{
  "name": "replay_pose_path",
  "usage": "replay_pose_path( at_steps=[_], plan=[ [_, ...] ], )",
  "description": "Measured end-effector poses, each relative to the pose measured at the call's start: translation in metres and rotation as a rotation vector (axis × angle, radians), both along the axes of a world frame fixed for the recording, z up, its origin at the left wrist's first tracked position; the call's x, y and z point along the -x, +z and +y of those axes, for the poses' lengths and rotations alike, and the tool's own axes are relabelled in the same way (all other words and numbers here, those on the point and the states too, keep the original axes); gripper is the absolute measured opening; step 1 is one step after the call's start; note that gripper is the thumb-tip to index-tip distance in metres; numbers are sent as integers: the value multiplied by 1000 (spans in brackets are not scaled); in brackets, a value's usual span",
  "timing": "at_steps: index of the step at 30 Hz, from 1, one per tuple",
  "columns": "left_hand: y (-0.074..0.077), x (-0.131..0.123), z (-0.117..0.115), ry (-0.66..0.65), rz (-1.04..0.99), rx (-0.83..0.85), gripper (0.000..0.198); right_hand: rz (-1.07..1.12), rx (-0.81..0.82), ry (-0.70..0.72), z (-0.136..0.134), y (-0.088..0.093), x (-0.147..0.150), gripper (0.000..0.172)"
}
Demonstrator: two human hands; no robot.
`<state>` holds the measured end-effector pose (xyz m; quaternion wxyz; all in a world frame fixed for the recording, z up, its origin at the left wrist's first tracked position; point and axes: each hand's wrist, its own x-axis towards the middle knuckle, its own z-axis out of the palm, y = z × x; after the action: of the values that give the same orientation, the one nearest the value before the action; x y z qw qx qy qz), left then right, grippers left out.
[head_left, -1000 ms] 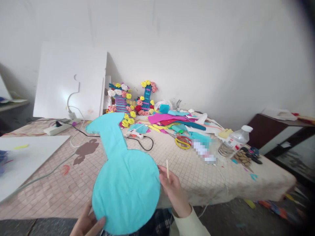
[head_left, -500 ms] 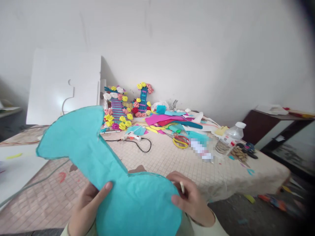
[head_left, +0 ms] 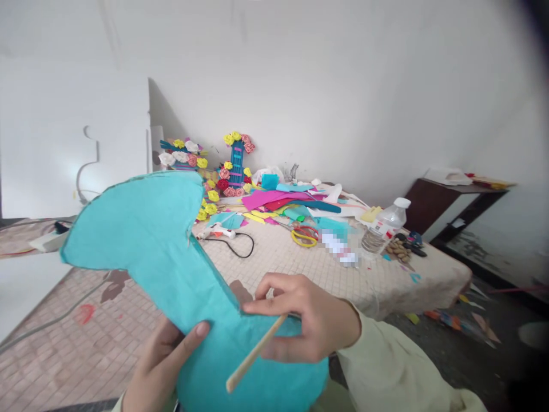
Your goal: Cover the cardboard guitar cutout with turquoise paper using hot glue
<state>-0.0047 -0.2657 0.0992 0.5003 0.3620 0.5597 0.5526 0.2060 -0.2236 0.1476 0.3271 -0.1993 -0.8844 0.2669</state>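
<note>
A large turquoise paper-covered cutout (head_left: 171,274), with a wide curved end at upper left and a rounded end near me, fills the foreground. My left hand (head_left: 167,355) grips its lower left edge, thumb on the front and fingers behind. Over the upper edge of the rounded part is my right hand (head_left: 300,320), holding a thin pale wooden stick (head_left: 253,357) that slants down across the paper. My right fingertips touch the edge by the inner corner of the narrow neck.
Beyond the cutout lie a white glue gun (head_left: 217,231) with a black cord, scissors (head_left: 304,236), a heap of coloured paper (head_left: 278,200) and a water bottle (head_left: 385,229). Flower-trimmed decorations (head_left: 235,163) stand by the wall. A white board (head_left: 72,131) leans at left.
My right hand has moved left along the cutout's upper edge to the inner corner, and the stick now shows at length. My left hand keeps its grip. The view has shifted right.
</note>
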Motion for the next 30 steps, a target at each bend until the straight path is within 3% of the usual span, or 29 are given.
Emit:
replay_pose_path(
  at_steps=[8, 17, 22, 26, 30],
  plan=[
    [-5, -3, -4, 0, 10, -44, 33, -111, -203, -40, -5, -3, 1, 40],
    [-6, -3, -8, 41, -80, -16, 36, 31, -46, 122, 0, -3, 0, 50],
    [-5, -1, -9, 55, -45, 1, 36, -20, -102, 90, -2, -4, 0, 51],
    [-7, 2, -7, 58, -49, 8, 33, 70, -19, 86, -1, 1, -5, 55],
    [-5, 2, -4, 63, -18, 25, 35, 2, -57, 75, -3, 0, -10, 50]
  ],
)
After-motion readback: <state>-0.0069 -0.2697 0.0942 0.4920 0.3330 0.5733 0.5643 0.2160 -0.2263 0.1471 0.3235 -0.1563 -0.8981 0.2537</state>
